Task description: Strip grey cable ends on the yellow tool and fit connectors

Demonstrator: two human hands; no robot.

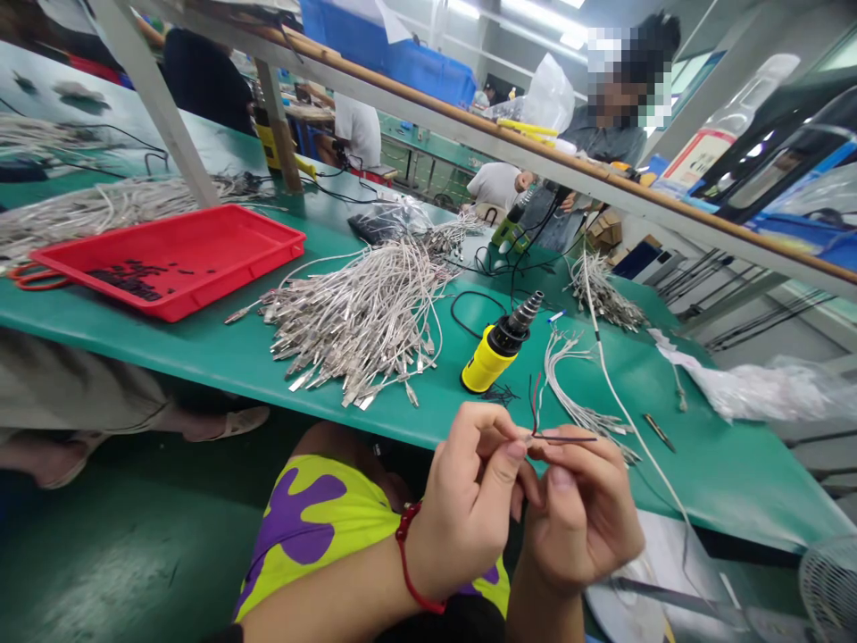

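Observation:
My left hand, with a red cord bracelet at the wrist, pinches the stripped end of a thin cable between thumb and forefinger. From that end a red wire points up and a black wire stretches right, across the fingers of my right hand. That hand is closed beside the left one, thumb against curled fingers; what it pinches is hidden. Just beyond my hands, on the green table, stand a yellow heat gun, nozzle up, and short black tubes.
A large heap of white USB cables lies left of the heat gun. Further left is a red tray holding small black pieces. Several white cables lie at right, near a metal pen-like tool. A shelf crosses overhead; a co-worker stands behind it.

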